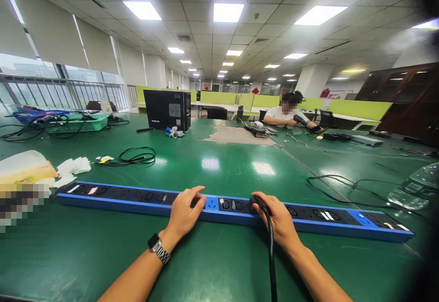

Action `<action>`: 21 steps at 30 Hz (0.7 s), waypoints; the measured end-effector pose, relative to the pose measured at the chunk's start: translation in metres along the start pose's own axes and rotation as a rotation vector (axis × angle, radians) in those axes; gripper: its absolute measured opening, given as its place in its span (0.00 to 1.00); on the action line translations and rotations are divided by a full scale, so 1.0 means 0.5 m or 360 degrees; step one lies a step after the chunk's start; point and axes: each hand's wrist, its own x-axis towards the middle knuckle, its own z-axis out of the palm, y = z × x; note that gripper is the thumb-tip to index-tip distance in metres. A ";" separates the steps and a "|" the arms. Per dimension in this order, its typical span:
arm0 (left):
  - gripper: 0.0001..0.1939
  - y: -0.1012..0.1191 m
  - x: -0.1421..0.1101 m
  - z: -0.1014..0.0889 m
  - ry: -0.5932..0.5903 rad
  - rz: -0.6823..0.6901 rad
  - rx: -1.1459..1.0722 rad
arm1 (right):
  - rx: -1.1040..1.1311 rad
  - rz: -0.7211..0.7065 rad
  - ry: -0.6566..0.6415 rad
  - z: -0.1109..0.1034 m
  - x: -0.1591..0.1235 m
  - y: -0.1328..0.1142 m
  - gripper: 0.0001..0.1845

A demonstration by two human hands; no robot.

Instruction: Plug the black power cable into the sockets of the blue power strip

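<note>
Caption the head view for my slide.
Right hand holds a black plug at a blue power strip, left hand over the same strip.

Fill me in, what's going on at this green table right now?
A person is working over a long blue power strip that lies across the green table. Their right hand holds the black plug of a thick cable at the strip's sockets; whether it is seated can't be told. Their left hand is at the strip, just left of a blue socket. Farther back, a co-worker sits at the table.
</note>
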 end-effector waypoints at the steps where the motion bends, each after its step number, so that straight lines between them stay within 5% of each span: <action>1: 0.15 0.000 0.000 0.000 -0.0001 -0.0003 0.0000 | 0.0016 -0.0028 -0.0007 0.001 0.000 -0.001 0.19; 21: 0.15 0.001 -0.001 0.000 -0.0016 -0.0012 0.0002 | -0.0057 -0.0012 0.0004 0.016 -0.008 0.009 0.20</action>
